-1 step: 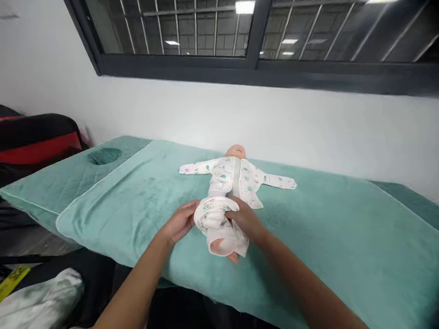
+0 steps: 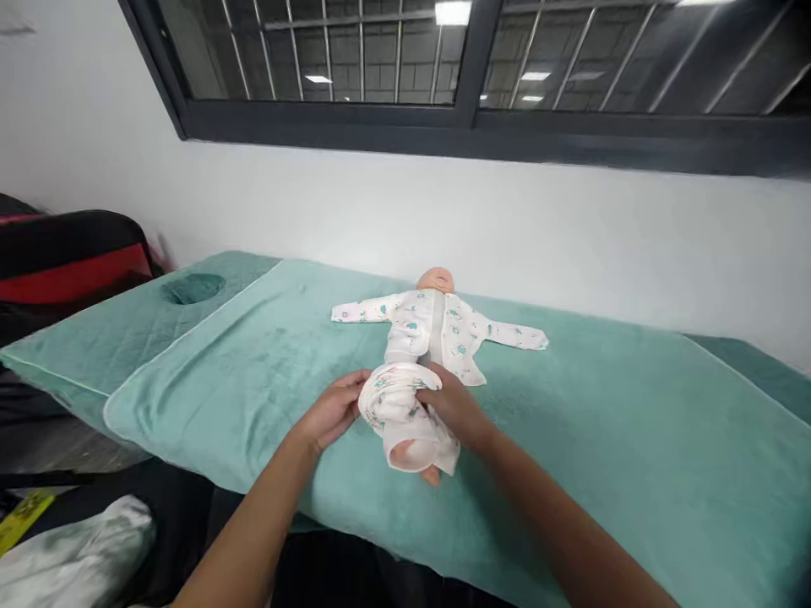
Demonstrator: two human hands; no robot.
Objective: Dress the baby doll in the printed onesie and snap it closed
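Doll (image 2: 434, 281) wears bunched, printed white trousers (image 2: 400, 414).

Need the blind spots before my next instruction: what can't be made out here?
Head view only.
Legs of the doll: wrapped in the bunched garment that the right hand grips; one foot pokes out.
The left hand: fingertips meet the garment's folds; grip or mere touch unclear.
Doll's hands: inside the sleeves.
The red-and-black bag: cut by the left edge.
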